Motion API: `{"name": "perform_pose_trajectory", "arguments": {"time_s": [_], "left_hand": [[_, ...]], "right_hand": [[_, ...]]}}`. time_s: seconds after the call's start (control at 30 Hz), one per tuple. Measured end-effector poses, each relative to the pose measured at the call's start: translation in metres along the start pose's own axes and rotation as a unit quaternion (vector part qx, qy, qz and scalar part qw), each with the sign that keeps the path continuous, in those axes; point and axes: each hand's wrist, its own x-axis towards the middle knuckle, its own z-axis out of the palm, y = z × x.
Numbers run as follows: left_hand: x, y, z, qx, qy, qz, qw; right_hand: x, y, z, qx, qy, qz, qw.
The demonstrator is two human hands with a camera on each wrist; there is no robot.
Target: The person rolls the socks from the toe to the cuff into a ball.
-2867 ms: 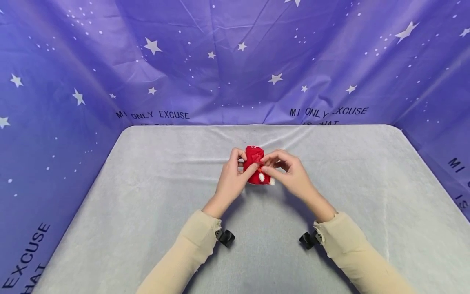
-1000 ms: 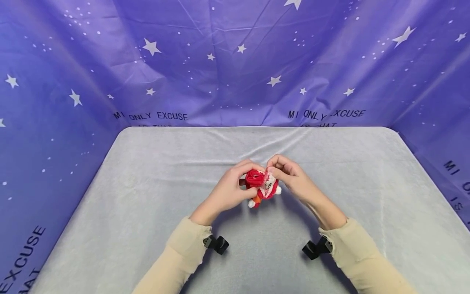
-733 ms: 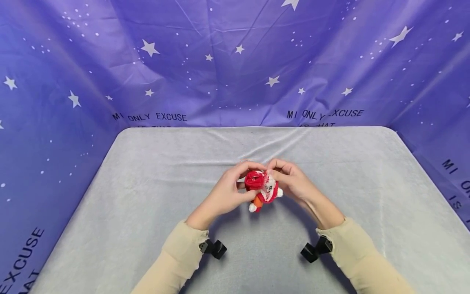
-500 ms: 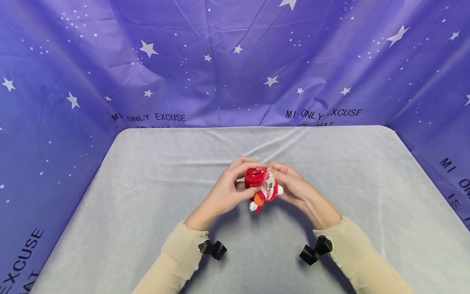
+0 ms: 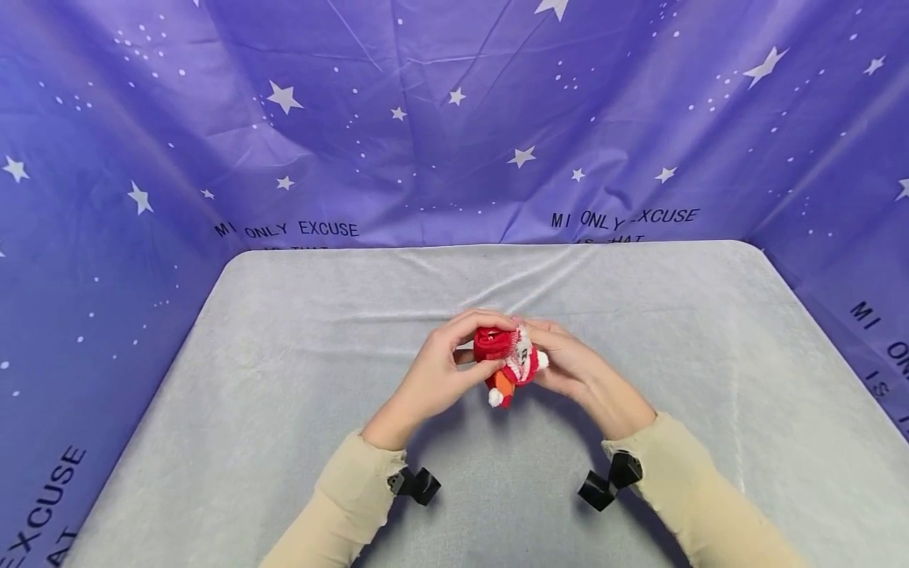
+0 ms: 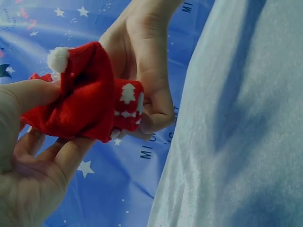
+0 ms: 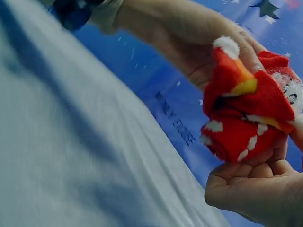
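A small red sock bundle (image 5: 506, 359) with white pompoms and an orange patch is held above the grey cloth between both hands. My left hand (image 5: 474, 349) grips its left side, thumb below and fingers curled over the top. My right hand (image 5: 545, 356) cups and grips its right side. In the left wrist view the left thumb (image 6: 28, 94) presses the red sock (image 6: 90, 99), with the right hand (image 6: 142, 61) behind it. In the right wrist view the sock (image 7: 246, 113) rests on the right hand's curled fingers (image 7: 255, 189), and the left hand (image 7: 199, 38) is above.
A grey cloth-covered table (image 5: 284, 379) spreads around the hands. A purple starry backdrop (image 5: 454, 118) with printed words closes in the back and both sides. Black camera mounts (image 5: 419, 483) (image 5: 604, 483) sit at the beige sleeves' cuffs.
Both hands drew slightly nearer and lower with the bundle. The right hand's fingers went from pinching its top edge to wrapping round its right side. The left hand's grip stayed.
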Motion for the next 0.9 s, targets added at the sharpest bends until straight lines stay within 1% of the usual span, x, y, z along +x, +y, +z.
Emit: {"name": "perform_pose_trajectory", "arguments": {"time_s": [0.07, 0.1, 0.13, 0.17, 0.23, 0.27, 0.33, 0.37, 0.4, 0.43, 0.47, 0.5, 0.57, 0.6, 0.63, 0.7, 0.77, 0.83, 0.87, 0.9], "left_hand": [[0.000, -0.001, -0.001, 0.003, 0.007, -0.008, 0.9999], [0.000, -0.001, -0.001, 0.004, 0.012, -0.014, 0.9998], [0.001, -0.002, -0.002, 0.007, 0.017, -0.020, 0.9996], [0.001, -0.002, -0.003, 0.008, 0.023, -0.025, 0.9994], [0.001, -0.002, -0.005, 0.008, 0.035, -0.034, 0.9988], [0.002, -0.003, -0.006, 0.007, 0.040, -0.036, 0.9985], [0.002, -0.003, -0.009, 0.007, 0.047, -0.040, 0.9981], [0.002, -0.003, -0.010, -0.002, 0.049, -0.040, 0.9980], [0.002, -0.003, -0.011, -0.013, 0.050, -0.043, 0.9978], [0.002, -0.003, -0.012, -0.027, 0.052, -0.043, 0.9974], [0.003, -0.003, -0.013, -0.042, 0.056, -0.042, 0.9966], [0.003, -0.003, -0.014, -0.057, 0.064, -0.039, 0.9955], [0.002, -0.002, -0.016, -0.102, 0.088, -0.035, 0.9902], [0.002, -0.001, -0.017, -0.126, 0.105, -0.035, 0.9858], [0.002, 0.001, -0.018, -0.153, 0.124, -0.035, 0.9797], [0.002, 0.004, -0.017, -0.214, 0.156, -0.052, 0.9629], [0.004, 0.008, -0.014, -0.279, 0.177, -0.076, 0.9406], [0.005, 0.009, -0.010, -0.327, 0.186, -0.102, 0.9210], [0.006, 0.008, -0.008, -0.337, 0.187, -0.115, 0.9155], [0.007, 0.007, -0.006, -0.342, 0.189, -0.123, 0.9121]], "right_hand": [[-0.002, -0.001, 0.003, -0.053, 0.041, -0.027, 0.997], [-0.003, -0.001, 0.004, -0.087, 0.061, -0.044, 0.993], [-0.004, -0.001, 0.004, -0.121, 0.079, -0.064, 0.987], [-0.006, 0.000, 0.005, -0.157, 0.094, -0.085, 0.979], [-0.009, 0.000, 0.005, -0.229, 0.117, -0.123, 0.958], [-0.010, 0.000, 0.005, -0.270, 0.123, -0.139, 0.945], [-0.013, 0.001, 0.005, -0.351, 0.127, -0.160, 0.914], [-0.015, 0.001, 0.006, -0.379, 0.124, -0.167, 0.902], [-0.016, 0.001, 0.006, -0.394, 0.118, -0.170, 0.895], [-0.016, 0.001, 0.005, -0.403, 0.112, -0.173, 0.892], [-0.017, 0.000, 0.005, -0.401, 0.107, -0.173, 0.893], [-0.018, 0.000, 0.003, -0.385, 0.102, -0.171, 0.901], [-0.019, -0.002, 0.001, -0.333, 0.090, -0.168, 0.923], [-0.019, -0.003, 0.000, -0.308, 0.085, -0.166, 0.933], [-0.020, -0.004, -0.001, -0.288, 0.079, -0.163, 0.940], [-0.021, -0.004, -0.001, -0.249, 0.064, -0.153, 0.954], [-0.020, -0.002, 0.001, -0.221, 0.046, -0.141, 0.964], [-0.019, 0.001, 0.003, -0.205, 0.040, -0.133, 0.969], [-0.018, 0.003, 0.004, -0.201, 0.044, -0.133, 0.970], [-0.017, 0.005, 0.006, -0.202, 0.052, -0.139, 0.968]]}}
